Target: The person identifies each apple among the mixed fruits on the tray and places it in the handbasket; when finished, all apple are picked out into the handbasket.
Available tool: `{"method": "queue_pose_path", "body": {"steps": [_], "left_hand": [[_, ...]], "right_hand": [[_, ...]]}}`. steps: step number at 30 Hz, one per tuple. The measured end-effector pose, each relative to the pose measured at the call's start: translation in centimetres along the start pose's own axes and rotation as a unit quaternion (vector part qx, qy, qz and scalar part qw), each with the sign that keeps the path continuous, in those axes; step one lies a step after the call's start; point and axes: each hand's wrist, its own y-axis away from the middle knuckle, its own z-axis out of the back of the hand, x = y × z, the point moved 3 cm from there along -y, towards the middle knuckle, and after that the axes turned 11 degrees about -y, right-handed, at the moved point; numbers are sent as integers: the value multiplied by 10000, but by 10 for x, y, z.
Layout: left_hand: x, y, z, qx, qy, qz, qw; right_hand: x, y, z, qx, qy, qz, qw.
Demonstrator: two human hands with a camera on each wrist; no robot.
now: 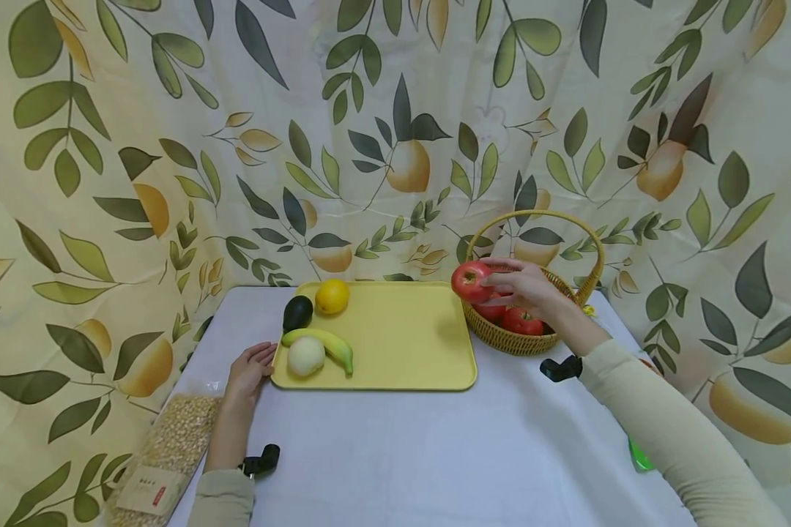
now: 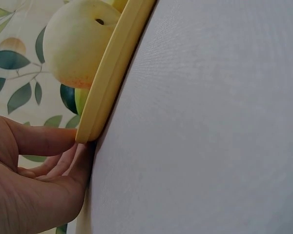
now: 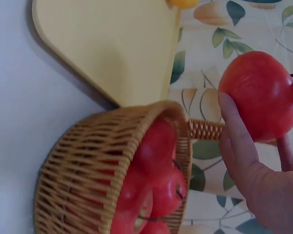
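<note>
My right hand (image 1: 526, 285) holds a red apple (image 1: 472, 282) above the left rim of a wicker basket (image 1: 510, 341). In the right wrist view the apple (image 3: 259, 95) sits between thumb and fingers, clear of the basket. Several more red apples (image 3: 166, 192) lie inside the basket. At the left end of a yellow tray (image 1: 402, 337), my left hand (image 1: 247, 372) pinches the rim (image 2: 100, 97) near the front corner. On the tray's left side are a pale round fruit (image 1: 306, 356), a banana (image 1: 332, 344), a dark avocado (image 1: 298, 313) and a yellow-orange lemon-like fruit (image 1: 332, 296).
A clear bag of pale kernels (image 1: 178, 432) lies at the table's left edge. Some bright green object (image 1: 640, 455) shows partly behind the right sleeve. The basket's tall handle (image 1: 534, 214) arches up before the leaf-patterned curtain (image 1: 395, 146). White cloth (image 1: 402, 454) covers the table.
</note>
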Motion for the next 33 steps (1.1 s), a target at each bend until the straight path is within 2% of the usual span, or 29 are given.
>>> {"method": "queue_pose_path", "body": {"steps": [8, 17, 22, 33], "left_hand": [[1, 1, 1, -43, -4, 77, 10000], [1, 0, 0, -20, -39, 57, 10000], [0, 0, -1, 7, 27, 41, 10000], [1, 0, 0, 47, 123, 14, 9999]], "right_hand": [[5, 2, 23, -83, 83, 52, 9999], [10, 7, 48, -447, 37, -88, 9990], [8, 4, 59, -697, -139, -233, 9972], [-7, -7, 74, -940, 47, -479, 9944]]}}
